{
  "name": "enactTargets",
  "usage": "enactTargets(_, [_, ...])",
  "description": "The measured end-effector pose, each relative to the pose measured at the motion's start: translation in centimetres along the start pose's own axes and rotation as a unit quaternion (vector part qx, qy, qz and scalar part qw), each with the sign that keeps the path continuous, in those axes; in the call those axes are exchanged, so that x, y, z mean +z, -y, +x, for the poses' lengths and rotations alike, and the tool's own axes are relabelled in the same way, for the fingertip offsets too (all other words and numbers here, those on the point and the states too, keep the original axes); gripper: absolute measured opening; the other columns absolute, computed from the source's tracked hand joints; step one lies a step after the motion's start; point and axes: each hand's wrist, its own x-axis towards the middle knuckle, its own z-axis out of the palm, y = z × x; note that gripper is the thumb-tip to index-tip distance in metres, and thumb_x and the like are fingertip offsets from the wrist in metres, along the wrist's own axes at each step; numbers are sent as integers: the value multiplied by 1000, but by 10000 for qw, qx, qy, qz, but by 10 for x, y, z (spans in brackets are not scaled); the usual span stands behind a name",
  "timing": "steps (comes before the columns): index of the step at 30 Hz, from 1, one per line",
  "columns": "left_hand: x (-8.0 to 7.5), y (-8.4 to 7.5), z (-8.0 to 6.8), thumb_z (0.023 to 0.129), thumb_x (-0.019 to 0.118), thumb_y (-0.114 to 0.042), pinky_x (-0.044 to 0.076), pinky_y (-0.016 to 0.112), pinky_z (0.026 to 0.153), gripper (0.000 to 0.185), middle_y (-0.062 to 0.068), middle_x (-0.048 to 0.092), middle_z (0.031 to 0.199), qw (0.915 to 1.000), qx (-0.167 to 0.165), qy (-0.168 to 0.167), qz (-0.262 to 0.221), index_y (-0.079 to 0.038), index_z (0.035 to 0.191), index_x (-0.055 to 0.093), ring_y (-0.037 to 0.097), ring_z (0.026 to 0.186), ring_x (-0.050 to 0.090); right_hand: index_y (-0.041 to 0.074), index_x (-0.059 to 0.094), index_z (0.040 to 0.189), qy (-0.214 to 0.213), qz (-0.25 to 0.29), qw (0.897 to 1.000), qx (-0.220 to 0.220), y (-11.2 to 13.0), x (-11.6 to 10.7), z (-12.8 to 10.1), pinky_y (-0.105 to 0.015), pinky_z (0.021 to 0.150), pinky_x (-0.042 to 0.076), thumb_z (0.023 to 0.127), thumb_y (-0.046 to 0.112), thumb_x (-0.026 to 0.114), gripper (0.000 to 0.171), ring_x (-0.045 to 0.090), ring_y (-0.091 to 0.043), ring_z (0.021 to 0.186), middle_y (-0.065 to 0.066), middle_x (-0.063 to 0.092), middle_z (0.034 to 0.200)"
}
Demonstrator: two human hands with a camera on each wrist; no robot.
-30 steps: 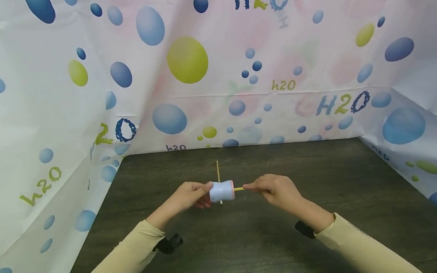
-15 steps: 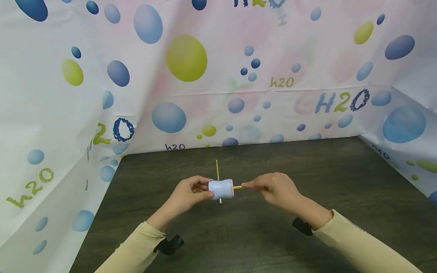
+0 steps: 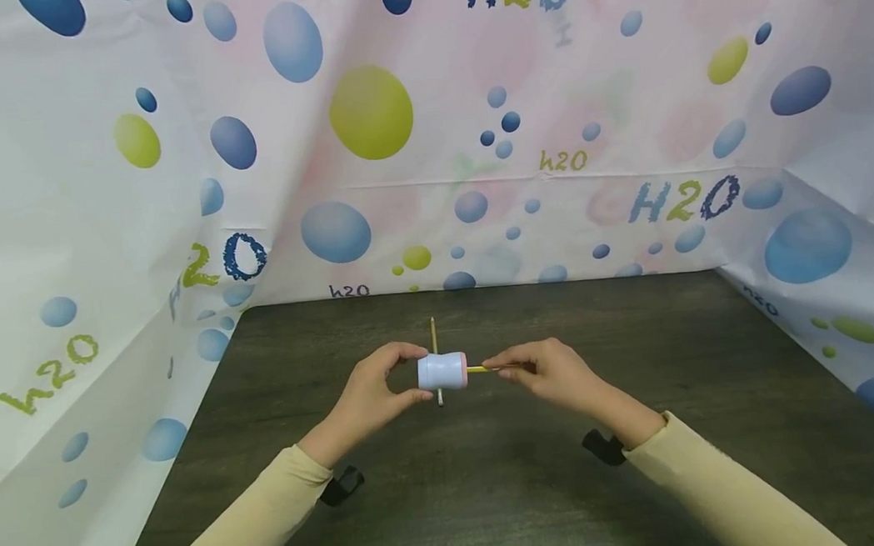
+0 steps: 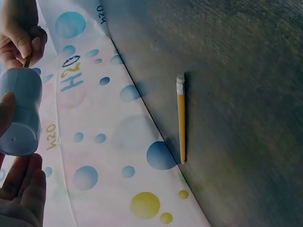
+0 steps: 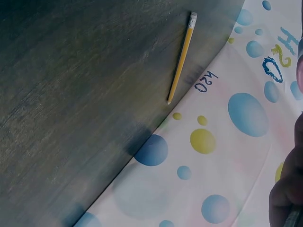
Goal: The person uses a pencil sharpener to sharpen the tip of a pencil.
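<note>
A light blue cylindrical sharpener (image 3: 443, 371) with a pink end is held sideways above the dark table (image 3: 495, 486). My left hand (image 3: 411, 375) grips its left end, fingers over the top and thumb beneath. A yellow pencil (image 3: 479, 369) sticks out of the pink end, and my right hand (image 3: 497, 366) pinches it close to the sharpener. The left wrist view shows the sharpener (image 4: 19, 111) between my left fingers (image 4: 21, 189), with the right hand (image 4: 19, 35) above it. A second yellow pencil (image 3: 434, 336) lies on the table behind the sharpener.
The spare pencil (image 4: 181, 118) (image 5: 181, 59) lies near the table's far edge, eraser end towards me. A bubble-patterned sheet (image 3: 367, 118) walls in the table at the back and both sides. Dark wood table surface stretches in front of my hands.
My left hand has shifted its grip, with the fingers now arched over the sharpener's end and the thumb under it. The hands and sharpener sit slightly higher. The right hand keeps its pinch.
</note>
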Motion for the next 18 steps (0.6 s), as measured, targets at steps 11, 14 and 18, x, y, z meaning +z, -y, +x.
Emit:
enactTargets(11, [-9, 0, 8, 84, 86, -13, 53, 51, 107, 71, 21, 57, 142, 9958, -368, 609, -569, 0, 143, 49, 38, 131, 57, 8, 79, 114, -720, -789, 9912, -778, 0, 0, -1, -19, 49, 32, 94, 8, 72, 21, 34, 7, 54, -5, 79, 86])
enactTargets(14, [-12, 5, 12, 96, 74, -36, 53, 52, 108, 71, 24, 54, 148, 9822, -1167, 1064, -1013, -1, 150, 45, 39, 136, 55, 8, 80, 111, -936, -908, 9864, -999, -2, 1, -2, -18, 50, 32, 91, 6, 74, 21, 36, 7, 55, -4, 79, 85])
enactTargets(18, [-13, 10, 15, 99, 58, -59, 59, 51, 97, 79, 26, 68, 132, 9529, -1926, 1710, -1600, 7, 143, 54, 39, 119, 69, 8, 80, 111, -1138, -996, 9802, -1280, -5, 2, -3, -18, 52, 36, 87, 3, 77, 25, 51, 1, 57, -5, 80, 87])
